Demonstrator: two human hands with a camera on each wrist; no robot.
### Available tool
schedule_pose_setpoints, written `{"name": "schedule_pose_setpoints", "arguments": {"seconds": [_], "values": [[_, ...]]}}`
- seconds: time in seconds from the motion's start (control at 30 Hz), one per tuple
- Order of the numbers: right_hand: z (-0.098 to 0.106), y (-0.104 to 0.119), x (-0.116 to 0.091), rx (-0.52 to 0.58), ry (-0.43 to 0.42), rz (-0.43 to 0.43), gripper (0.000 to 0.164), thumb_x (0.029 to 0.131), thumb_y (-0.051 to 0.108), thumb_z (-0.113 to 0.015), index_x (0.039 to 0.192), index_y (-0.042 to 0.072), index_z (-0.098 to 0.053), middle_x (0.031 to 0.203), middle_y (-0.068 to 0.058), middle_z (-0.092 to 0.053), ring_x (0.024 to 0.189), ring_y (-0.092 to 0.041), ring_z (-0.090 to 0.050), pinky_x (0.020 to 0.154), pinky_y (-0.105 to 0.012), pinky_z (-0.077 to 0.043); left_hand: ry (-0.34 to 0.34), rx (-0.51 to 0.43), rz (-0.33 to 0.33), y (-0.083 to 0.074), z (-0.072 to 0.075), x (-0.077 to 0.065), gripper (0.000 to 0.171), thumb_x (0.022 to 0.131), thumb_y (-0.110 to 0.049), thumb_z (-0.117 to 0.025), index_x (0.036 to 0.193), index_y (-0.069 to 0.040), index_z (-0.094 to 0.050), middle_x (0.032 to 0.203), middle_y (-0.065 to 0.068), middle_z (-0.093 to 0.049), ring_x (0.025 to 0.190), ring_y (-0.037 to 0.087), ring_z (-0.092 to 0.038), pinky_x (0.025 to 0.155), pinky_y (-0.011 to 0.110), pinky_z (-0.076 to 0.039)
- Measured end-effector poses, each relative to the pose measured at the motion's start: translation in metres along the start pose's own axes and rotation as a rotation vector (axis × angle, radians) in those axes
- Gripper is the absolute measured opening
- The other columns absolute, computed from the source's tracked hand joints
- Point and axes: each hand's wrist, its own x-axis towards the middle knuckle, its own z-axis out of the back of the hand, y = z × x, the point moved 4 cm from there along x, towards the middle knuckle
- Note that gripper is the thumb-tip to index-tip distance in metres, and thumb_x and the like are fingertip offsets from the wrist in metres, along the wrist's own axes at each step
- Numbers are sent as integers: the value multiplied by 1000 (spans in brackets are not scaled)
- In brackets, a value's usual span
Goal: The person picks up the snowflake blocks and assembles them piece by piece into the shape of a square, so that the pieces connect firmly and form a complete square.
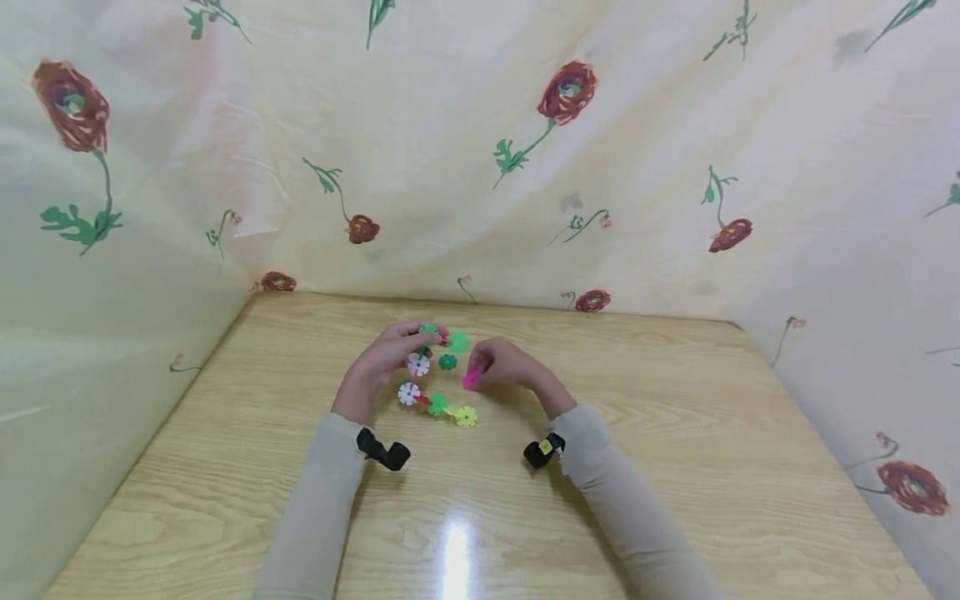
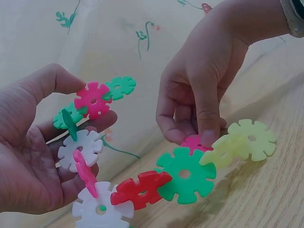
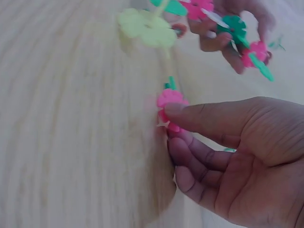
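Observation:
My left hand (image 1: 390, 348) holds one end of a chain of notched plastic flower discs, its thumb against a pink disc (image 2: 93, 100) and its fingers behind. From there the chain bends through green, white, pink and red discs to a green disc (image 2: 185, 175) and pale yellow discs (image 2: 251, 138) at the other end, nearer the tabletop. My right hand (image 1: 506, 364) pinches a separate pink disc (image 3: 171, 102) between thumb and fingers, close beside the chain. A dark green disc (image 1: 447, 362) shows just beyond that pink disc, between the two hands.
The wooden table (image 1: 675, 467) spreads out around both hands. Behind and at the sides hangs a pale cloth (image 1: 450, 150) printed with red flowers. Black wrist cameras (image 1: 396, 455) sit on both sleeves. A bright light reflection lies on the table in front.

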Motion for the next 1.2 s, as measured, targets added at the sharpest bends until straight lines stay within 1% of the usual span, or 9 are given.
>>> {"name": "schedule_pose_setpoints", "arguments": {"seconds": [0.17,0.27,0.4,0.6,0.77,0.9,1.03,1.1,1.2], "values": [[2,-8,-1,62,-32,-25,16,83,-5,-78,95,-4,-67,77,-5,-67,70,-11,-58,67,-23,-50,1,17,7,4,-2,1,32,102,-29,-62,126,-9,-69,117,-3,-66,101,18,-54,73,28,-37],[2,-10,-2,93,-47,-39,15,83,-5,-77,95,-4,-67,72,-1,-61,67,-11,-54,63,-23,-47,2,4,15,4,-2,2,32,102,-29,-62,126,-9,-69,113,-4,-66,98,18,-56,74,27,-40],[3,-9,-3,105,-58,-46,16,84,-4,-77,95,-4,-66,71,0,-58,66,-10,-51,62,-23,-44,1,-14,22,4,-2,1,33,101,-29,-62,126,-9,-69,110,-6,-67,98,19,-57,77,29,-45],[4,-10,-4,105,-55,-39,15,85,-4,-76,97,-5,-67,74,-1,-62,68,-10,-53,64,-23,-45,-1,-15,25,4,0,0,32,101,-29,-62,126,-10,-69,108,-7,-66,100,22,-56,76,28,-44],[7,-10,-5,117,-83,-24,17,86,-4,-75,102,-5,-69,79,-6,-69,70,-9,-57,65,-26,-49,1,-12,15,3,1,0,32,102,-29,-62,125,-9,-69,110,-6,-66,101,24,-56,78,28,-45],[11,-11,-6,101,-108,-29,16,87,1,-76,103,-2,-73,81,-8,-73,69,-11,-59,64,-27,-50,-7,-14,18,2,1,0,31,102,-28,-62,124,-8,-69,111,-4,-68,105,28,-57,80,29,-46],[15,-10,-7,100,-132,-46,15,87,6,-79,100,2,-75,80,-5,-73,70,-13,-60,64,-27,-49,-19,-24,27,1,1,0,28,101,-26,-62,122,-8,-70,111,-3,-68,112,35,-56,82,30,-48],[16,-10,-7,114,-140,-48,15,86,7,-80,100,3,-75,79,-4,-72,70,-14,-60,64,-28,-49,-19,-21,27,1,1,0,28,101,-26,-62,122,-8,-70,111,-3,-67,112,35,-56,82,30,-48],[17,-8,-8,126,-147,-41,15,87,7,-79,100,2,-75,79,-4,-71,71,-14,-59,65,-30,-50,-15,-7,23,1,1,0,31,101,-27,-62,124,-8,-69,112,-3,-67,107,30,-56,81,30,-46]]}}
